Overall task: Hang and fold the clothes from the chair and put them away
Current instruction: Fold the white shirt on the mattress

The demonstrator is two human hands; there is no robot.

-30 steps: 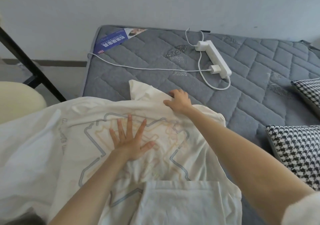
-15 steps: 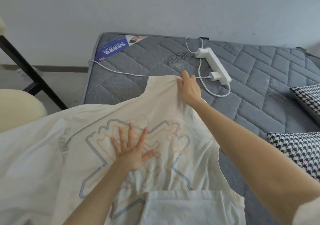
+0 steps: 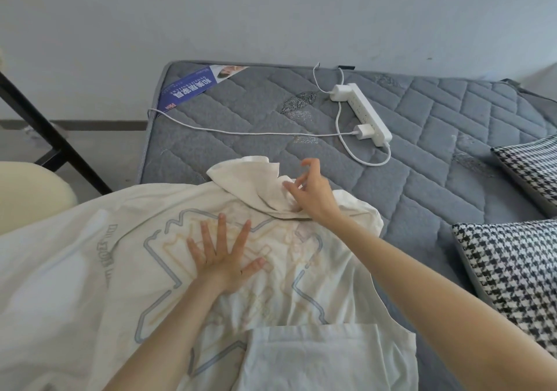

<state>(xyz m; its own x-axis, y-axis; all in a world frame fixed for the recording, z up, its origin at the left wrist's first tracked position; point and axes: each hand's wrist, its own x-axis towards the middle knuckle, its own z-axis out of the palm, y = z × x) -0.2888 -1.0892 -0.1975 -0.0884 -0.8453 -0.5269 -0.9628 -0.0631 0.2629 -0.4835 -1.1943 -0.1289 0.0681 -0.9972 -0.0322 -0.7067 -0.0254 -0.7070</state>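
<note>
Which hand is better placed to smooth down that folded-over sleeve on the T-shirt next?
Right, probably. The right hand is at the folded-over sleeve, fingers loose against it. The left hand lies flat, fingers spread, on the T-shirt print, pinning it; best left there.

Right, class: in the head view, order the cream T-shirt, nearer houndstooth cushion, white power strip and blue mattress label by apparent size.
1. cream T-shirt, also nearest the camera.
2. nearer houndstooth cushion, partly cut off by the frame.
3. blue mattress label and white power strip: these look alike, so not ranked.
</note>
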